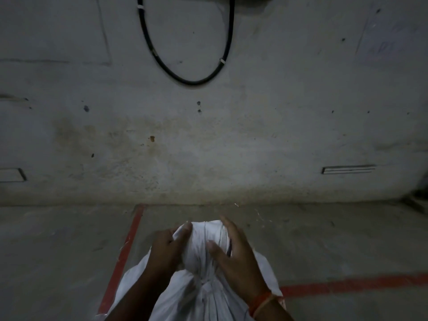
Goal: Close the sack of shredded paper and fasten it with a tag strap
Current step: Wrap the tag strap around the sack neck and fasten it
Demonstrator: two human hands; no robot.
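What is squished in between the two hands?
In the head view, the bunched top of the white sack sits between the left hand and the right hand, pinched into a neck just below.

Single head-worn wide-angle view, aimed forward and down from close above the white sack (203,262), whose gathered neck sits at bottom centre of frame, with concrete floor (69,239) around the sack and a stained wall (208,135) rising just beyond it, filling the upper two thirds.

Left hand (168,247) clenched, right hand (234,258) spread open, fingers extended.
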